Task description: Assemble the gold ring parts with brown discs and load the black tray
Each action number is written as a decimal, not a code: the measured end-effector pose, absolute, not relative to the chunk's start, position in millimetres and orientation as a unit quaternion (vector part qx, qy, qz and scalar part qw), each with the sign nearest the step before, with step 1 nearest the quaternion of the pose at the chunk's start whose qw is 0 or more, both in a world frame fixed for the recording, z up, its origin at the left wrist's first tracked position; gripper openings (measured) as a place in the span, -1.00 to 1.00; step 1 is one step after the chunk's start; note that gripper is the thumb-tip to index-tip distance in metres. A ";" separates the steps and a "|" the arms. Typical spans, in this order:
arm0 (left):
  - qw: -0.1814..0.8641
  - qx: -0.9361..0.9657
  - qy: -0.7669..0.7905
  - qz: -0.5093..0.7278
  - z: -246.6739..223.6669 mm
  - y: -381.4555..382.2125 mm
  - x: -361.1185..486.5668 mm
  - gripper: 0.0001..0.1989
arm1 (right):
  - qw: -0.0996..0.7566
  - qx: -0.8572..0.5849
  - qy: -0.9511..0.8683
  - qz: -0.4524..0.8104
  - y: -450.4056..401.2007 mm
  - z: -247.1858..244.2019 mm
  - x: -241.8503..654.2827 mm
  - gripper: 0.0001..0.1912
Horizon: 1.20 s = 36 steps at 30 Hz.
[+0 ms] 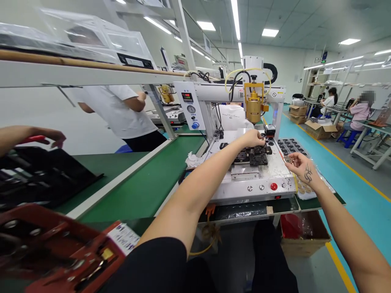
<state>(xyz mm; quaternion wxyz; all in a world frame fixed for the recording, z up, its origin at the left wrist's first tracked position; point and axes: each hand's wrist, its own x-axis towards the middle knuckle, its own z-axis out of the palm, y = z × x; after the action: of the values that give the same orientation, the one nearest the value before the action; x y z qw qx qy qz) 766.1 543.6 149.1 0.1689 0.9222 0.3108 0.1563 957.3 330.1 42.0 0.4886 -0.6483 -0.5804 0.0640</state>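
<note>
Blurred red device (58, 240), edge-cropped

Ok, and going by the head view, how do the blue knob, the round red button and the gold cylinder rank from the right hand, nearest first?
From the right hand:
1. Round red button, on the machine's front edge.
2. Gold cylinder, hanging above the machine bed.
3. Blue knob, on the panel at the machine's left.

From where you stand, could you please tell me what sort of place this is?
Probably a factory assembly floor: a benchtop machine with push buttons, a long green conveyor belt, and people seated at workbenches beyond.
</note>
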 end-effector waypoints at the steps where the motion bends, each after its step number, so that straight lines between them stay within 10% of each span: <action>1: 0.175 0.918 0.306 0.182 152.4 539.7 757.6 -0.81 | 0.469 -0.648 -0.596 0.071 346.6 44.6 959.2 -0.44; 18: 0.231 0.872 0.286 0.324 148.3 431.3 581.5 -0.77 | 0.270 -0.582 -0.750 0.161 494.3 72.7 974.5 -0.61; 36: 0.289 0.866 0.231 0.336 23.1 369.3 574.3 -0.74 | 0.447 -0.644 -0.611 -0.112 376.2 22.8 948.1 -0.67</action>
<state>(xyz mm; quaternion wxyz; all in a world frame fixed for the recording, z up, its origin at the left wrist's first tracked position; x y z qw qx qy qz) 574.3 369.3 23.1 0.2893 0.8661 0.2313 0.3356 948.1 376.2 22.8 0.4468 -0.6439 -0.6109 -0.1119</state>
